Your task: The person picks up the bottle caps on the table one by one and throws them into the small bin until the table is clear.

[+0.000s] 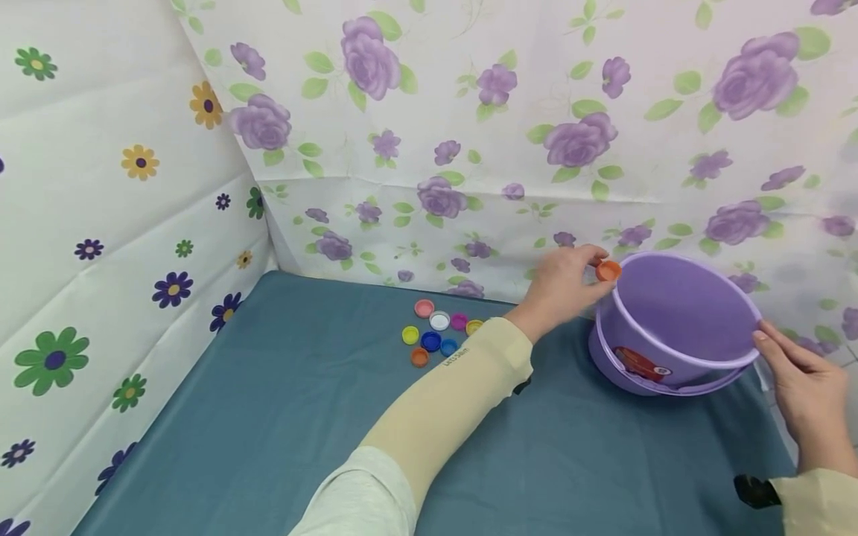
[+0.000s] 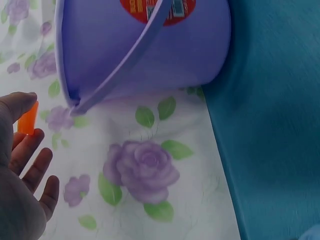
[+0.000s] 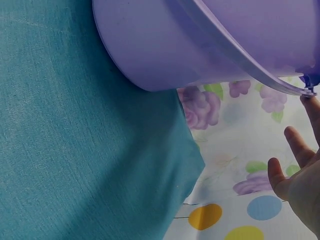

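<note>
A purple plastic bucket (image 1: 677, 320) with a red sticker stands on the blue cloth (image 1: 281, 417), its mouth tilted toward me. My left hand (image 1: 563, 286) pinches an orange bottle cap (image 1: 608, 270) right at the bucket's left rim; the left wrist view shows the orange cap (image 2: 28, 119) between thumb and fingers beside the bucket (image 2: 150, 45). My right hand (image 1: 801, 376) touches the bucket's right rim with straight fingers. In the right wrist view a fingertip (image 3: 312, 107) meets the bucket (image 3: 200, 45) at its handle joint. Several loose bottle caps (image 1: 439, 331) in mixed colours lie left of my forearm.
Flowered sheets form a back wall (image 1: 523, 134) and a left wall (image 1: 100, 223) around the cloth. A dark small object (image 1: 756, 491) sits by my right wrist. The cloth's right edge drops off past the bucket (image 3: 192, 165).
</note>
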Demonstrator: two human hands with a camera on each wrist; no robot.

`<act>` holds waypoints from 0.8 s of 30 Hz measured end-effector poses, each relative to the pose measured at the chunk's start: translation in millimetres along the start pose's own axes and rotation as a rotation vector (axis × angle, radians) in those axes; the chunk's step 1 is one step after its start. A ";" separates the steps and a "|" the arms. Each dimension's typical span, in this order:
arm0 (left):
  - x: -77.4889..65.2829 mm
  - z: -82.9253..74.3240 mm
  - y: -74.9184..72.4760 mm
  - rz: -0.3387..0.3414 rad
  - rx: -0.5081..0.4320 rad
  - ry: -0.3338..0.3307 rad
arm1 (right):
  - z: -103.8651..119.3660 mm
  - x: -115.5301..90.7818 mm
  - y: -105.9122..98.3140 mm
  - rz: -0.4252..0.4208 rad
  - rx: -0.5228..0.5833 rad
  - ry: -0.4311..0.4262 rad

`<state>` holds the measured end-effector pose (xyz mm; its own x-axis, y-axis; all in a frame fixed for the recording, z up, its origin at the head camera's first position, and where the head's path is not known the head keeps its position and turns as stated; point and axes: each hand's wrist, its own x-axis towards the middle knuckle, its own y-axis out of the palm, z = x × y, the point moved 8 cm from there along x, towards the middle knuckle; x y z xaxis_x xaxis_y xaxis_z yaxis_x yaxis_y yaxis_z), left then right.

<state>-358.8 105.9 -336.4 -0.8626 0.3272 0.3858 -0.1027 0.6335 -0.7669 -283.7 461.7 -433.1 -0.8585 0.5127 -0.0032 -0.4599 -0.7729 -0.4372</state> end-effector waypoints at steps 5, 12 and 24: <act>2.1 -13.6 11.9 0.056 -0.036 -0.032 | -1.7 -0.6 2.4 0.024 -0.027 0.013; 7.6 -42.5 33.2 0.170 -0.058 -0.002 | -3.4 -0.6 -0.1 0.016 -0.022 0.018; 10.4 -66.7 70.7 0.348 0.038 -0.008 | 4.2 -2.9 -2.3 -0.021 0.024 0.021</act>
<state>-342.0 200.9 -352.4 -0.8528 0.5138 0.0937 0.1803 0.4581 -0.8704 -281.1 460.4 -428.3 -0.8441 0.5360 -0.0132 -0.4830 -0.7708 -0.4154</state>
